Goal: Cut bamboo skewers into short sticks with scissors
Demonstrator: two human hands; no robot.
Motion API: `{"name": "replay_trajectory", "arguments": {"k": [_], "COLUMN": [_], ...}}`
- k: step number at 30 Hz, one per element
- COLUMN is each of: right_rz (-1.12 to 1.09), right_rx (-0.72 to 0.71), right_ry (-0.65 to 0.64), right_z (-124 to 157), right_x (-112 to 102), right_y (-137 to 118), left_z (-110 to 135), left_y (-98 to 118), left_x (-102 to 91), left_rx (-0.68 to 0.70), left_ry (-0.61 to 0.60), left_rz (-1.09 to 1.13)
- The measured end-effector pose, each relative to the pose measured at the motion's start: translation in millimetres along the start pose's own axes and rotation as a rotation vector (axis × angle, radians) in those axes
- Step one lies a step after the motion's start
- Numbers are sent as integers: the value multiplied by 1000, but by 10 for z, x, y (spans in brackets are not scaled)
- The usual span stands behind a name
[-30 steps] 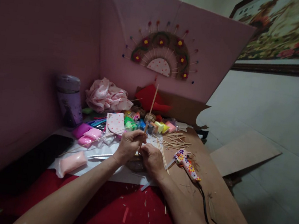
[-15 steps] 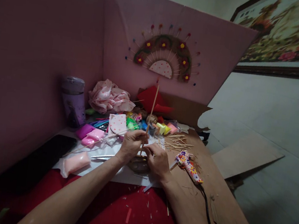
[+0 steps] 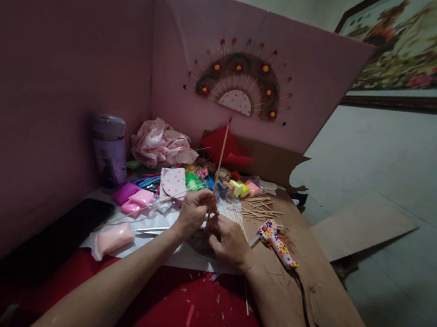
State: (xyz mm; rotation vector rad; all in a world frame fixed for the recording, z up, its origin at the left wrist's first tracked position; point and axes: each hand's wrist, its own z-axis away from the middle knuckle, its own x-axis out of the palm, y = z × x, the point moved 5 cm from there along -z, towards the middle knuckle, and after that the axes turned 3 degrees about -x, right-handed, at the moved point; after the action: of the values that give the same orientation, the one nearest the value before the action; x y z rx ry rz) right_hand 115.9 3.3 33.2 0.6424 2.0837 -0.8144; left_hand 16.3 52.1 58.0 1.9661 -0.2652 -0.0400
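Note:
A thin wooden stick [image 3: 222, 153] stands almost upright in front of me. My left hand [image 3: 192, 212] is closed on it, pinching it between thumb and fingers. Just below, my right hand [image 3: 231, 243] is closed too, its fingertips pressed round the stick's lower end. Under both hands lies a dark brownish piece [image 3: 202, 243], mostly hidden and too dim to name. Left of it, long metal blades that look like scissors [image 3: 150, 230] rest on white paper, partly behind my left wrist.
A flower-patterned glue gun [image 3: 278, 244] with a black cord lies on cardboard [image 3: 328, 306] at right, near loose sticks [image 3: 263, 207]. Bagged clay [image 3: 112, 239], dotted cloth [image 3: 162, 143] and a purple tumbler [image 3: 108, 151] stand around. A decorated fan shape [image 3: 240, 62] hangs on the pink board behind.
My right fingers have moved up along the stick, closer to my left hand. The stick's top has shifted slightly left, and more of the brown piece is covered.

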Motion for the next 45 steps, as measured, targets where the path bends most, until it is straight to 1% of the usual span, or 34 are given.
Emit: {"name": "replay_trajectory", "arguments": {"k": [4, 6, 10, 12, 15, 19, 21, 22, 24, 25, 26, 28, 29, 30, 31, 33, 36, 39, 41, 42, 45], "right_rz": [-6, -5, 11, 52, 139, 287, 388, 416, 393, 337, 246, -27, -191, -352, -496, -698, -799, -782, -740, -714, -694], "right_rx": [-19, -3, 25, 16, -2, -51, -67, -49, 38, 100, 161, 266, 304, 333, 356, 392, 434, 436, 419, 415, 437], "right_ry": [-80, -113, -145, -143, -136, -102, -49, -8, 124, 220, 333, 547, 621, 661, 669, 615, 447, 257, 164, 131, 94], "right_z": [3, -3, -38, -60, -87, -94, -78, -64, -29, -5, 23, 80, 98, 103, 96, 66, 28, 13, 9, 8, 10], "right_x": [27, 68, 152, 169, 146, -6, -132, -204, -362, -445, -524, -634, -653, -646, -620, -529, -352, -215, -185, -184, -195], "right_y": [-11, 3, 28, 21, 0, 13, 64, 107, 222, 289, 356, 495, 559, 614, 655, 692, 657, 536, 431, 384, 314], "left_z": [-41, -69, -112, -123, -119, -76, -49, -36, -17, -12, -12, -32, -49, -65, -79, -92, -78, -54, -43, -41, -43], "left_y": [0, 23, 115, 169, 273, 436, 515, 553, 614, 633, 641, 611, 572, 520, 459, 339, 249, 261, 276, 281, 288], "left_x": [-86, -143, -277, -348, -456, -576, -621, -641, -672, -678, -678, -651, -624, -594, -561, -500, -458, -477, -489, -493, -502], "left_rx": [-9, -4, 45, 89, 196, 326, 370, 390, 424, 430, 425, 364, 309, 242, 168, 21, -126, -183, -213, -222, -217], "left_ry": [63, 84, 127, 154, 211, 310, 362, 389, 430, 438, 436, 389, 344, 296, 245, 159, 107, 125, 128, 126, 122], "left_rz": [73, 119, 121, 84, 18, -100, -134, -136, -114, -96, -78, -43, -21, 9, 47, 132, 193, 182, 155, 134, 58]}}
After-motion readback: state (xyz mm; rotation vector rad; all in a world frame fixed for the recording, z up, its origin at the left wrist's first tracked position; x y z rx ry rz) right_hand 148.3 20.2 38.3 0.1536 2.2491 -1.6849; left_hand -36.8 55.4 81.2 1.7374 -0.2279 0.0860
